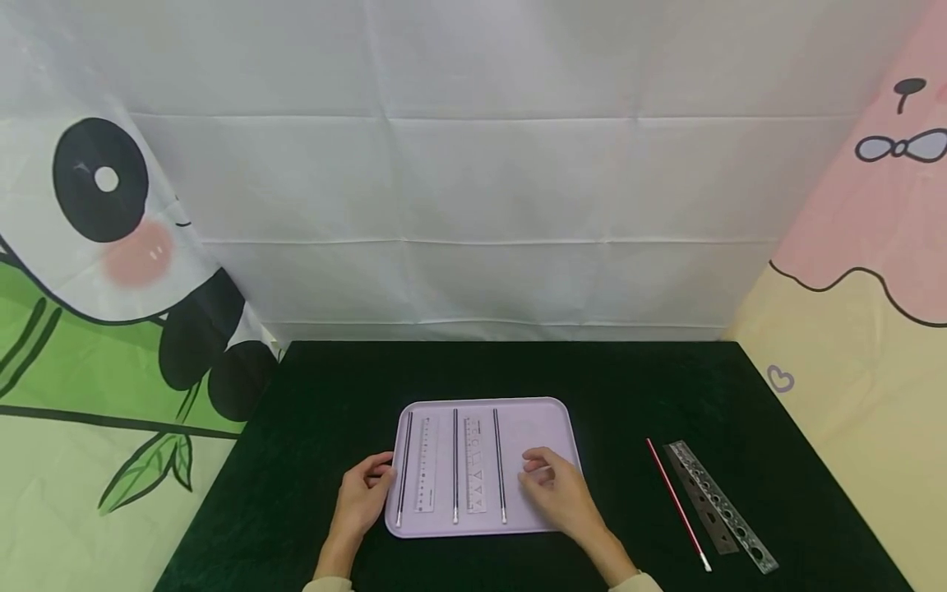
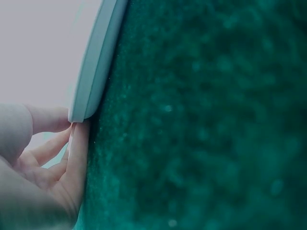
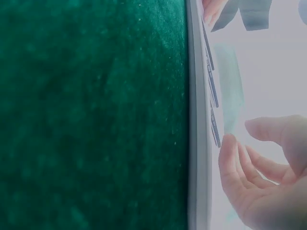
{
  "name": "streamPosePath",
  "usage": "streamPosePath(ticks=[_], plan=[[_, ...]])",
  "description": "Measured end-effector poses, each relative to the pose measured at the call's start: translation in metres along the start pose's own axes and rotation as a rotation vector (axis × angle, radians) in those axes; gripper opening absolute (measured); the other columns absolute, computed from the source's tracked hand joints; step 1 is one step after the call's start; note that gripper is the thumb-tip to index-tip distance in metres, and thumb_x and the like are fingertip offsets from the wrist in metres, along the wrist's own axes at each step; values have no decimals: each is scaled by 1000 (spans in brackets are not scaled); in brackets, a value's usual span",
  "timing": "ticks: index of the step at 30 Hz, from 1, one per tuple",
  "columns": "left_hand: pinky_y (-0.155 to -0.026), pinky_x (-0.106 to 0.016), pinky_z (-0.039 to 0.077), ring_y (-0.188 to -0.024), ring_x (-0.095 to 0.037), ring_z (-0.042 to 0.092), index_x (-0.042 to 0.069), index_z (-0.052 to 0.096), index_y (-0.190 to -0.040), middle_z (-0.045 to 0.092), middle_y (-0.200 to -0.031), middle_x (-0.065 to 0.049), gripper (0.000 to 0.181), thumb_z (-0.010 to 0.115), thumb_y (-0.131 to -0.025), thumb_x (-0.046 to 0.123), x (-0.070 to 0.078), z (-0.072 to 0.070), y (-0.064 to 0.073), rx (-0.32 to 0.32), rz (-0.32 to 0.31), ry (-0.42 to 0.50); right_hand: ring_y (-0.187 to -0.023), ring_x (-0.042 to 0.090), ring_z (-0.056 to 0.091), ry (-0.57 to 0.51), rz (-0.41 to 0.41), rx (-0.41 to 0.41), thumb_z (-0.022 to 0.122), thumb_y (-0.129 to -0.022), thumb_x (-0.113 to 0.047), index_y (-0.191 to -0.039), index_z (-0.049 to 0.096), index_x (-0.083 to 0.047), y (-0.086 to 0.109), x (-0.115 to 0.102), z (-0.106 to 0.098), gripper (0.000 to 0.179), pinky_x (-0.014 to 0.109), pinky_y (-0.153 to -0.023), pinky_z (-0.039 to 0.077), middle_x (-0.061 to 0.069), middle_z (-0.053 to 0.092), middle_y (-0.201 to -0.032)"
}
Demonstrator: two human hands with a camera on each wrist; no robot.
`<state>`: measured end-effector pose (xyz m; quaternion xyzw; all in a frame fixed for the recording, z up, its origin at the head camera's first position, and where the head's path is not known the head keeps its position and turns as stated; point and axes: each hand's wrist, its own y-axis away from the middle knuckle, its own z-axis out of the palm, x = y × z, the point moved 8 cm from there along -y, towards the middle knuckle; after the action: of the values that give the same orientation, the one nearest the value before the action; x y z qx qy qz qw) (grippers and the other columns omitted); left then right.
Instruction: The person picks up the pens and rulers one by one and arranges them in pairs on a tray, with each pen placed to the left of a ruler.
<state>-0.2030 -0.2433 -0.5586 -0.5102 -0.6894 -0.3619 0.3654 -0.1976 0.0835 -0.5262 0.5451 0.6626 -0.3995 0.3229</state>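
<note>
A lilac tray [image 1: 533, 419] lies on the dark green table. In it, three dark pencils [image 1: 455, 464] alternate with a clear ruler [image 1: 425, 464] and a clear stencil ruler [image 1: 474, 464] with cut-out shapes, all roughly parallel. My left hand [image 1: 362, 491] holds the tray's left rim; in the left wrist view the thumb and fingertips [image 2: 80, 132] meet at its edge. Over the tray's right part is my right hand [image 1: 556, 491], fingers loosely bent, thumb apart from them, nothing seen between them. In the right wrist view the fingers [image 3: 228, 153] appear near the nearest pencil.
To the right of the tray, a red pencil [image 1: 676, 501] lies slanted on the green tabletop [image 1: 340, 378]. Beside it are a dark grey strip [image 1: 703, 501] and a ruler with round holes [image 1: 725, 506]. A white cloth [image 1: 503, 181] hangs behind the table.
</note>
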Motion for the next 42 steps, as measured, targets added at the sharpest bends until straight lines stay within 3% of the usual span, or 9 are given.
streamPosePath(ticks=[16,22,33,42], plan=[[-78,-33,48,-94,-23,59,2,63,-135,65,-113,-13,34,60,-103,10,1,0,1,4,11,-7,-89,15,71,-39,157,11,77,-92,-16,-115,71,-10,11,23,-25,24,31,-81,56,0,72,-99],[-78,-33,49,-95,-23,59,2,62,-136,65,-114,-13,34,60,-103,11,1,0,1,-1,10,-4,-89,13,71,-95,176,-1,78,-92,-18,-117,71,-10,15,28,-34,28,25,-79,55,-1,71,-100],[-78,-33,49,-93,-23,59,2,63,-136,65,-113,-13,34,60,-103,10,1,-1,1,5,5,1,-90,17,70,-184,217,-79,76,-94,-21,-127,65,-6,22,37,-44,38,26,-76,56,6,70,-107],[-77,-32,49,-92,-23,59,2,64,-134,66,-110,-12,33,59,-102,8,1,0,2,12,16,6,-90,19,70,-193,272,-63,76,-94,-18,-128,65,-6,27,46,-57,38,26,-78,56,9,69,-110]])
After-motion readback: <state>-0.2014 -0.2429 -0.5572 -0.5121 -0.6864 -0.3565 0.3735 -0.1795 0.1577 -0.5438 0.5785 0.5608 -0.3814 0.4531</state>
